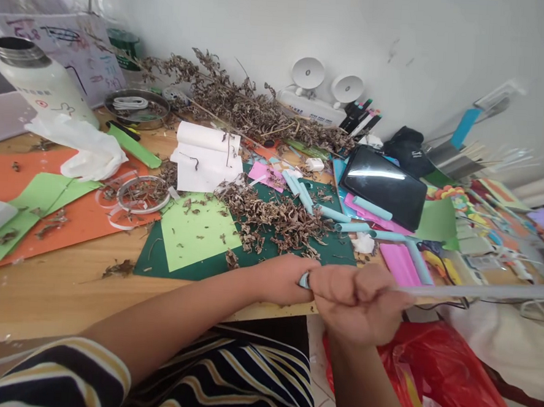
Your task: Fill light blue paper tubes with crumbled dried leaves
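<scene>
Both of my hands are closed and touch each other over the table's front edge. My left hand [290, 280] is wrapped round a light blue paper tube [304, 281], of which only a short curled end shows beside the thumb. Against it, my right hand [360, 304] forms a fist round a long whitish, see-through rod [478, 291] that sticks out to the right. Whether the rod runs inside the paper tube is hidden by the fingers. Just beyond the hands, crumbled dry leaves [280, 219] lie on a dark green mat [194, 271], next to several light blue paper tubes [333, 214].
A bundle of dried branches [241, 103] lies along the wall. At the right back rests a black tablet [383, 186]. To the left stand a white bottle [44, 79] and orange paper [87, 217]. Below right hangs a red plastic bag [450, 368].
</scene>
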